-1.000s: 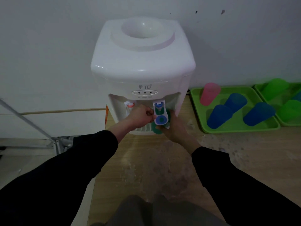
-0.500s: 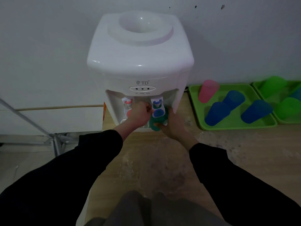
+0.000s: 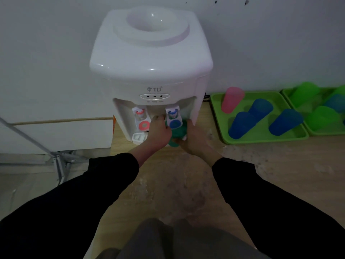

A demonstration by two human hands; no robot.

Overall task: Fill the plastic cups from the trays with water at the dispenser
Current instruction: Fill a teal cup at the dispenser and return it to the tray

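A white water dispenser (image 3: 151, 58) stands on the wooden table against the wall. My right hand (image 3: 195, 141) grips a green plastic cup (image 3: 177, 134) under the blue tap (image 3: 174, 118). My left hand (image 3: 158, 131) is beside the cup's left side, its curled fingers reaching up against the blue tap; the fingertips are hidden. The red tap (image 3: 142, 119) to the left is free. A green tray (image 3: 261, 138) to the right holds a pink cup (image 3: 231, 102) and three blue cups (image 3: 240, 124), all upside down.
A second green tray (image 3: 287, 94) at the far right edge carries green cups (image 3: 304, 93) and blue ones. A white drip tray (image 3: 138, 137) sits under the red tap. The table's left edge ends beside the dispenser, with a metal frame (image 3: 59, 161) below.
My left hand has slid slightly right and down, uncovering the red tap. The green cup stays under the blue tap in my right hand.
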